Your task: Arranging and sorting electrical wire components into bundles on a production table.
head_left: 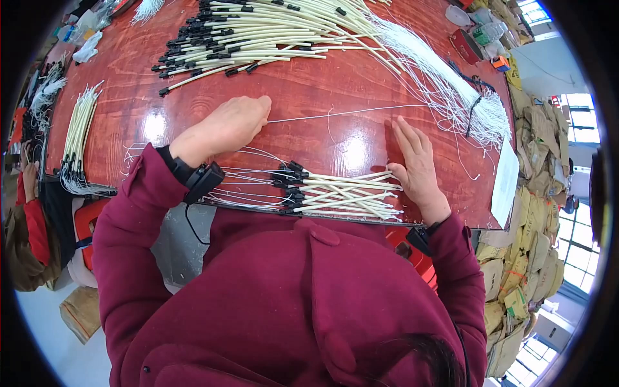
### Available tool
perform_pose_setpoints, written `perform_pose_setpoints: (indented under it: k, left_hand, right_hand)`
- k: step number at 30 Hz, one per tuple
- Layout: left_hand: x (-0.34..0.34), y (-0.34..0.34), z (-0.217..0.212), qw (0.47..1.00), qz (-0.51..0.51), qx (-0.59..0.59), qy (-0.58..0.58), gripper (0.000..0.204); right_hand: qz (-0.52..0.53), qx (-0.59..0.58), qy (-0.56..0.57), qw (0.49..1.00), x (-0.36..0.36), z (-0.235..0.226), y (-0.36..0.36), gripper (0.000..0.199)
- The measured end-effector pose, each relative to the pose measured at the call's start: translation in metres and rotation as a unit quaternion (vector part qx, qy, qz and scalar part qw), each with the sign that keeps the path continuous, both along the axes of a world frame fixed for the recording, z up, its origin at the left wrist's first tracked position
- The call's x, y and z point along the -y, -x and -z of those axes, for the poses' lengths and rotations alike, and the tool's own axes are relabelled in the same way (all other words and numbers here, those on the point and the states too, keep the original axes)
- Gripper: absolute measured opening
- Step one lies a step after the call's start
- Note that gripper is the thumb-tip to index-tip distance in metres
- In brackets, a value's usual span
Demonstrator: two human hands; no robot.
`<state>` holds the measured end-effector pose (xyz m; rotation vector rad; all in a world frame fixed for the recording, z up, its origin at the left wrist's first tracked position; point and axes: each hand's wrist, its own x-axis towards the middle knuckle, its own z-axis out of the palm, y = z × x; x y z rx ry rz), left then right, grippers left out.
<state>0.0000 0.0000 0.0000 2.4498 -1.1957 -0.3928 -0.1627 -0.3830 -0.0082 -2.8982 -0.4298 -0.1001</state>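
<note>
Over the left-middle of the red table, my left hand (233, 125) is closed in a pinch on one end of a thin white wire (348, 113). The wire stretches rightward to a thick bundle of white wires (445, 77). My right hand (416, 161) lies open, fingers extended, below that wire. Its thumb is beside the ends of a small pile of cream tubes (342, 193), and I cannot tell whether it touches them. Black end pieces (293, 180) sit at the tubes' left ends, with white wires running out of them along the table's near edge.
A big heap of cream tubes (258, 39) with black ends covers the table's far side. Another tube bundle (80, 126) lies at the left. A white sheet (505, 184) is at the right edge. Sacks (535, 148) are piled beyond it. Another person's red sleeve (37, 222) shows far left.
</note>
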Motion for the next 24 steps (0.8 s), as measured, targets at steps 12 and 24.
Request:
perform_pose_setpoints:
  k: [12, 24]
  left_hand:
    - [-0.003, 0.007, -0.001, 1.0, -0.015, -0.01, -0.019, 0.014]
    - [-0.001, 0.005, 0.001, 1.0, -0.022, -0.009, 0.001, 0.013]
  right_hand:
    - [-0.001, 0.02, 0.049, 0.999, 0.009, -0.017, -0.05, 0.083]
    - [-0.047, 0.002, 0.11, 0.993, -0.005, -0.008, -0.052, 0.084]
